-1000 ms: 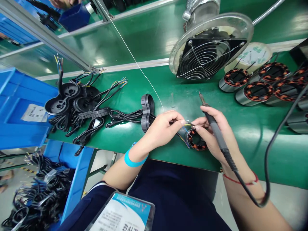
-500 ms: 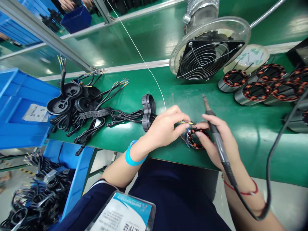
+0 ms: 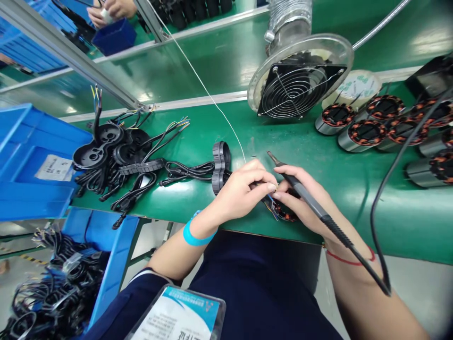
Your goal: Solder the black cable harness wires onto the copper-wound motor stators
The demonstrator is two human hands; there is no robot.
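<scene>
My left hand (image 3: pixel 246 189) is closed, thumb and forefinger pinching thin wires over a motor stator (image 3: pixel 286 215) with copper windings. Both hands partly cover the stator, which rests near the bench's front edge. Coloured wires (image 3: pixel 272 208) hang down its left side. In my right hand (image 3: pixel 306 200) a soldering iron (image 3: pixel 300 189) lies along the forefinger, its tip up and left, away from the wires. My right thumb and fingertips also meet the wire ends beside my left fingers. A thin pale strand (image 3: pixel 226 114), seemingly solder wire, runs from above to my left hand.
A fume extractor fan (image 3: pixel 292 92) stands behind my hands. Several stators (image 3: pixel 368 134) stand at the right. A black double-ring cover (image 3: pixel 221 167) with cable lies left, near more covers (image 3: pixel 99 144). Blue bins (image 3: pixel 31 160) flank the bench (image 3: pixel 354 222). Another person's hands (image 3: pixel 115 9) work beyond.
My right hand has shifted left, its fingertips now meeting my left fingers at the wires. The soldering iron's tip has swung left and lower. The view has shifted slightly.
</scene>
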